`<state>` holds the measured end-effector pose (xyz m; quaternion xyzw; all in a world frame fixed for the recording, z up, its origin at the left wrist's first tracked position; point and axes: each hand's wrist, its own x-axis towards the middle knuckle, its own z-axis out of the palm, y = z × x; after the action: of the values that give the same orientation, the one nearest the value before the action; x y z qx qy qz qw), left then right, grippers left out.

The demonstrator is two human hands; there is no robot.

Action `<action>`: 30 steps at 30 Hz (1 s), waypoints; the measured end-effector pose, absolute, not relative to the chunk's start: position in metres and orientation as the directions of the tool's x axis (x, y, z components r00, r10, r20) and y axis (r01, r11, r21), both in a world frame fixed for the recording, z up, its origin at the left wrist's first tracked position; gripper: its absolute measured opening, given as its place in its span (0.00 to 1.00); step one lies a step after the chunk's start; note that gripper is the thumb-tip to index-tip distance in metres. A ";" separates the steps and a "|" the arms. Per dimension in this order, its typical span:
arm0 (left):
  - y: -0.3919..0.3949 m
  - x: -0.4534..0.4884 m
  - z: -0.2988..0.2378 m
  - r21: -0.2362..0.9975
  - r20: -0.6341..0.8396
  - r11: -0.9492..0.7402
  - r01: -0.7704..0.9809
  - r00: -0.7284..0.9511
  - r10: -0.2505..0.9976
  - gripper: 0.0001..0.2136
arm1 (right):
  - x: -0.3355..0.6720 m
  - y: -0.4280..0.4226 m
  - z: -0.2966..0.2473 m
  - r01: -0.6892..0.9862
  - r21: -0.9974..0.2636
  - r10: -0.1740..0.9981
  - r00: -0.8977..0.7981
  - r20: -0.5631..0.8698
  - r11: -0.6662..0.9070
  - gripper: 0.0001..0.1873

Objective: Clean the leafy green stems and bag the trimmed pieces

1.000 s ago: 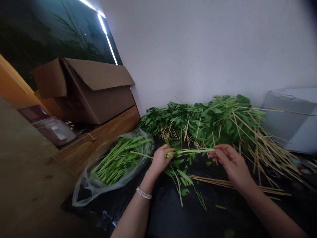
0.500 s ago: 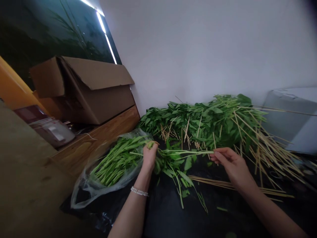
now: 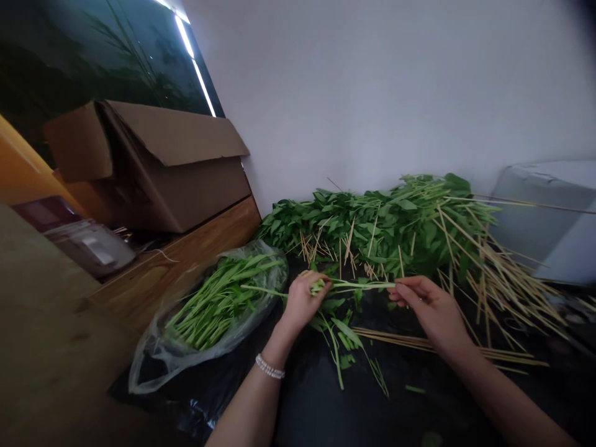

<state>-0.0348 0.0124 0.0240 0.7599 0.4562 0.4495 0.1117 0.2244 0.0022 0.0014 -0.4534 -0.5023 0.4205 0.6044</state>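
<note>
Long green water spinach stems point(image 3: 365, 285) stretch level between my two hands. My left hand point(image 3: 305, 299) is closed around their left part, with short green pieces showing in its grip. At their right end, my right hand point(image 3: 431, 310) pinches the tips between thumb and fingers. A thin stick stands up just beyond those fingertips; whether they touch it I cannot tell. Beneath the stems, loose leaves and cut bits point(image 3: 344, 341) lie on the black sheet point(image 3: 326, 403). Several long bamboo skewers point(image 3: 395, 338) rest side by side, partly behind my right forearm.
Left of my hands lies a clear plastic bag point(image 3: 153, 366) of greens point(image 3: 209, 304). Along the wall runs a leafy heap point(image 3: 372, 214) with skewers stuck in it; more skewers point(image 3: 507, 292) spread rightward. A cardboard box point(image 3: 186, 192) and a white container point(image 3: 549, 217) flank it.
My left hand has slid right along the stems, closer to my right hand. My right hand has barely moved and keeps its pinch. The view has shifted slightly.
</note>
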 end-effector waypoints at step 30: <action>0.011 -0.031 0.016 0.064 0.475 -0.512 0.857 0.425 0.771 0.10 | 0.218 -0.006 0.005 -0.021 -0.964 0.963 0.052 0.265 0.267 0.16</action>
<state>-0.0311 0.0114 0.0161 0.8387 0.4851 0.2287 -0.0942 0.2180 -0.0063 0.0049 -0.4333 -0.5434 0.4230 0.5815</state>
